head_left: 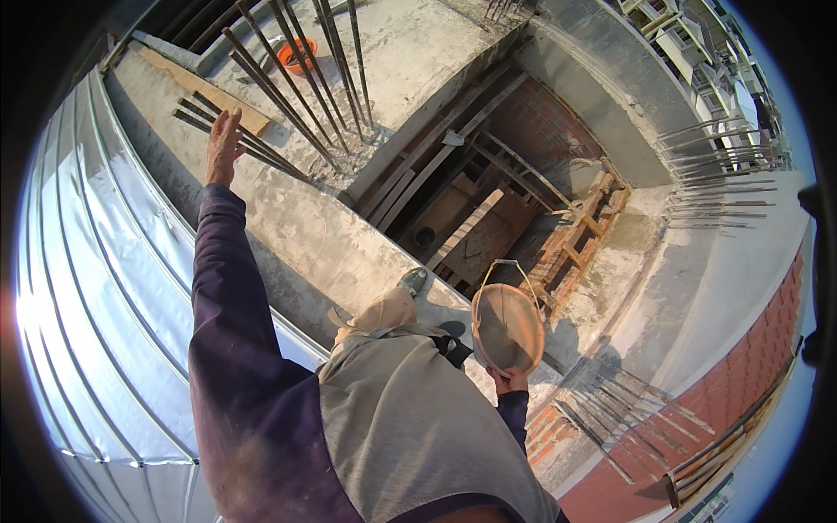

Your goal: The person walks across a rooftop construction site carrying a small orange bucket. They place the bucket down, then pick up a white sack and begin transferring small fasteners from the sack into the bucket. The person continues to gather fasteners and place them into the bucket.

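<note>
Orange-brown bucket [525, 309], near rt.: R hand [507, 382] clasped on near edge. Rebar [281, 163], far lt.: L hand [225, 146] alongside, fingers part-spread, empty.

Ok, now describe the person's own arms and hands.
The left hand and right hand are bare, without gloves. The left sleeve is long and dark purple, reaching the wrist. Of the right sleeve only a short, dark stretch shows.

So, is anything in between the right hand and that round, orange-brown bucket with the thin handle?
Nothing visible is: the bare right hand already holds the round, orange-brown bucket at its near edge.
</note>
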Demonstrator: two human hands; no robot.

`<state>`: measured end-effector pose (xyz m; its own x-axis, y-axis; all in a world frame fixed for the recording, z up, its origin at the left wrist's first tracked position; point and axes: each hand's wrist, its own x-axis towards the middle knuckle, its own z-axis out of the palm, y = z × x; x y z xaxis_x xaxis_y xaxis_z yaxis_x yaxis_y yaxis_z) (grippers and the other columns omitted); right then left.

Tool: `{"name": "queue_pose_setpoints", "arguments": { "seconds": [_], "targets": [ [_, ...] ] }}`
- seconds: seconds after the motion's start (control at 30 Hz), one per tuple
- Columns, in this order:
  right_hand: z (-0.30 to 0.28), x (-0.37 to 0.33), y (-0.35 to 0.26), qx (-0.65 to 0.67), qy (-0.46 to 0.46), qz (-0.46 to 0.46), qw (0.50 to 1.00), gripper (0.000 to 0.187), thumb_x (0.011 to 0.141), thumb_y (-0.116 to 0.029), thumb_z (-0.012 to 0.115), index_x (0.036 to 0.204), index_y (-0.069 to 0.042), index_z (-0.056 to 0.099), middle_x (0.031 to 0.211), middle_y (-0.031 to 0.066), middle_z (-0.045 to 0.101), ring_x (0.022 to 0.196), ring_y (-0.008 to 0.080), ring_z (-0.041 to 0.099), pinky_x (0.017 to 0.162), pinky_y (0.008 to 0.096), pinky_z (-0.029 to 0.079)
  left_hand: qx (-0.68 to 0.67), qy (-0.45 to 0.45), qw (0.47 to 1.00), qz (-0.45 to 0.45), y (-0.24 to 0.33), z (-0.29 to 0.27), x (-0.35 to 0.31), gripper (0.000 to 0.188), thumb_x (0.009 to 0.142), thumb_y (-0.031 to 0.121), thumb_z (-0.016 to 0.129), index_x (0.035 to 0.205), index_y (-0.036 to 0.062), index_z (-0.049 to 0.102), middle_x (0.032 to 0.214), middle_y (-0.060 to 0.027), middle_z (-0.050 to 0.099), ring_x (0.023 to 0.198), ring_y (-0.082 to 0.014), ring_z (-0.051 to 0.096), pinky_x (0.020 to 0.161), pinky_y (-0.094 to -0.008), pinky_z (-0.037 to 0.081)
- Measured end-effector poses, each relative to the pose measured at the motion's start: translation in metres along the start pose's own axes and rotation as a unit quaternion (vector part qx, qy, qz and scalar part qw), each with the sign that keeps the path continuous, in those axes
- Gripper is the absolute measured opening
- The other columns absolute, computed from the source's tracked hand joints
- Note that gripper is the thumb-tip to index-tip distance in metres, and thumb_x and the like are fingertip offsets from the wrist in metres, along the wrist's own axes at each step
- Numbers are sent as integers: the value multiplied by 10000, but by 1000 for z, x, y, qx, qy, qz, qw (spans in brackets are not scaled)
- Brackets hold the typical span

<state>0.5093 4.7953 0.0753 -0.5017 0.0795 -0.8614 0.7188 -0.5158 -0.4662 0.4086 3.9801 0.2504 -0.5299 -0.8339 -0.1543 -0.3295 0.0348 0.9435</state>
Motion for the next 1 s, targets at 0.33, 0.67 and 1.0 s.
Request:
{"name": "queue_pose_setpoints", "arguments": {
  "seconds": [0.33, 0.67, 1.0],
  "targets": [
    [153, 105, -36, -142, 60, -58, 986, 569, 768, 49, 480, 1309, -30, 323, 1231, 260, 434, 986, 561, 605, 756, 702, 588, 55, -159, 979, -117, -75, 75, -89, 954, 872, 634, 659, 1544, 47, 321, 1473, -189, 473, 1231, -369, 571, 981, -490, 485],
    [148, 76, -35, -154, -44, 77, 984, 362, 853, -48, 491, 1167, 100, 390, 1100, 274, 582, 941, 436, 678, 817, 538, 623, 99, -165, 917, -349, -193, 50, -199, 901, 897, 507, 656, 1543, -3, 288, 1477, -305, 442, 1266, -463, 544, 1018, -547, 479],
    [125, 78, -27, -337, 19, 149, 929, 457, 834, -92, 523, 1262, -6, 389, 1020, 272, 622, 778, 410, 709, 652, 493, 637, 131, -159, 878, -433, -233, 41, -249, 754, 932, 500, 628, 1485, 36, 408, 1458, -260, 472, 1254, -417, 559, 1014, -523, 480]
  ]
}}
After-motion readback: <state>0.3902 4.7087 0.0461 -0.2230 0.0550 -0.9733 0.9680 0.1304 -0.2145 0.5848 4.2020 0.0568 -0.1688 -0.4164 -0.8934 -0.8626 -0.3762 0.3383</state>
